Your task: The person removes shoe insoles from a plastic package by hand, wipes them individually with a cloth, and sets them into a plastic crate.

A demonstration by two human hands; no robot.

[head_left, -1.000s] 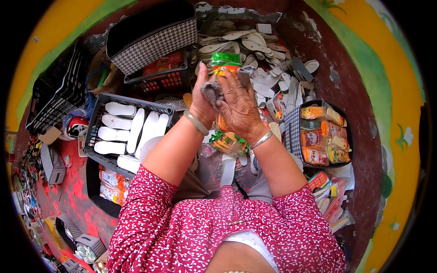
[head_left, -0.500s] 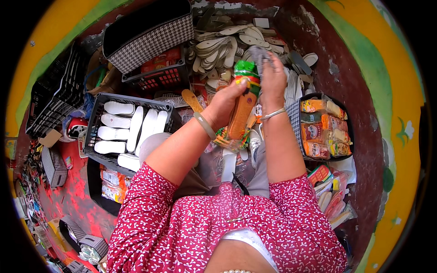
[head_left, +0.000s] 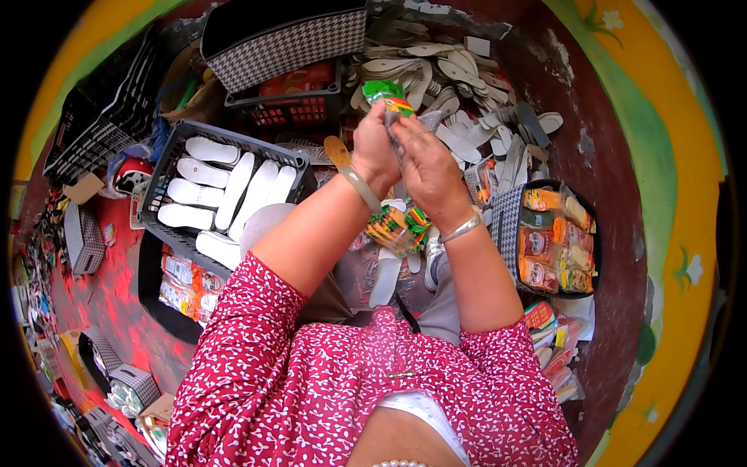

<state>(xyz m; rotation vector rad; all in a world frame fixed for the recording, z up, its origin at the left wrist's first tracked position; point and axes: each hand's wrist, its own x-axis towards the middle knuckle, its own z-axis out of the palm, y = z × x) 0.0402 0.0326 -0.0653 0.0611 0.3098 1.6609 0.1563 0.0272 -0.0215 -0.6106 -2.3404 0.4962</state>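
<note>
Both hands are raised together over the far middle of the floor. My left hand (head_left: 373, 148) is closed around a pack of insoles (head_left: 381, 90) with a bright green top and an orange band. My right hand (head_left: 430, 167) presses against the pack from the right, its fingers lying across it. Between the palms a grey, flat, insole-like piece (head_left: 429, 119) shows in part; the hands hide most of it. Just left of my left wrist lies a tan insole (head_left: 336, 150). Beneath my hands, several green and orange packs (head_left: 398, 227) lie bunched between my knees.
A heap of loose pale insoles (head_left: 459, 70) spreads at the back. At left stands a grey crate (head_left: 159, 226) of white insoles; a houndstooth bin (head_left: 506, 226) of packed insoles stands at right. A large houndstooth box (head_left: 288, 50) rests on a dark crate (head_left: 284, 109).
My hands have moved a little left and come together. The pack has turned and is now mostly covered, and the grey piece has come against it.
</note>
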